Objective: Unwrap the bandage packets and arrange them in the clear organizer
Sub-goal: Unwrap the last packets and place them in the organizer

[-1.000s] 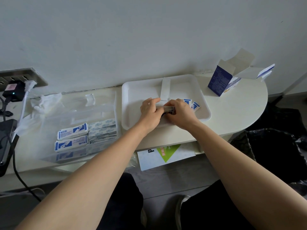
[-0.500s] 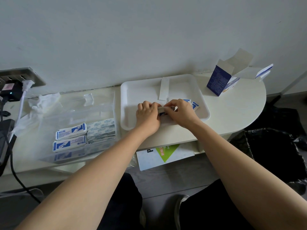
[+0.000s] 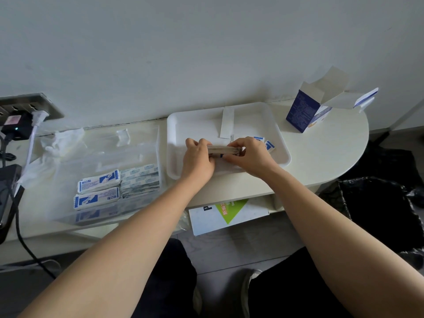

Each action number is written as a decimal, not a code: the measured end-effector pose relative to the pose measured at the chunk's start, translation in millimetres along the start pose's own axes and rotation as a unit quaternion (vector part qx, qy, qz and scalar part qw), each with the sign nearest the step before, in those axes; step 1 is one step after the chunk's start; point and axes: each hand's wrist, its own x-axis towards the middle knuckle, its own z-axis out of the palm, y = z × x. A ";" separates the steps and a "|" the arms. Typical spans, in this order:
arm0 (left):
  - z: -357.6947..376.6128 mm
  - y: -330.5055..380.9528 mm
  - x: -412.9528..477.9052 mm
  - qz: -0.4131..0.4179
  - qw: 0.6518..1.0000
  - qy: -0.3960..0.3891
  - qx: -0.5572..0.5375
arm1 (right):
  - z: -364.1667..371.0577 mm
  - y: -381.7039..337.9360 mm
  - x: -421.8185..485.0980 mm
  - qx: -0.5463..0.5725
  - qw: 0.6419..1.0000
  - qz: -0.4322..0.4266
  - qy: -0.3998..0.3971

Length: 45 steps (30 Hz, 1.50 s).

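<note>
One pale desk (image 3: 321,161) carries everything I see. On its left sits the clear organizer (image 3: 103,152), with two wrapped bandage packets (image 3: 98,181) in its near part and a pile of loose bandages (image 3: 140,180) just right of them, so I judge the sorting partly done. Right of it lies the white tray (image 3: 183,125), apparently serving as the unwrapping spot; an opened box (image 3: 302,111) stands far right. Over the tray's near half my left hand (image 3: 198,160) and right hand (image 3: 252,157) each pinch one end of a stack of bandages (image 3: 223,149), fingers curled, probably squaring it before carrying it left. Two small packets (image 3: 268,145) lie in the tray just right of the right hand.
</note>
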 end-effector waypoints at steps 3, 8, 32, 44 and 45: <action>0.6 1.7 1.1 0.003 1.000 0.003 -0.018 | 0.9 0.8 0.3 -0.010 1.000 -0.001 0.003; 2.1 -1.6 2.1 0.002 1.000 -0.013 -0.013 | 1.4 0.0 1.9 -0.022 1.000 -0.002 0.012; -156.5 -60.3 -51.4 -0.029 0.951 -0.011 -0.308 | 11.9 -147.6 -6.9 0.172 0.975 -0.098 -0.103; -191.8 -136.3 -89.4 -0.126 0.948 -0.004 -0.294 | 83.2 -204.5 -12.9 0.142 0.956 -0.120 -0.226; -191.6 -138.4 -90.4 -0.128 0.949 -0.003 -0.289 | 84.8 -205.3 -11.6 0.142 0.955 -0.114 -0.233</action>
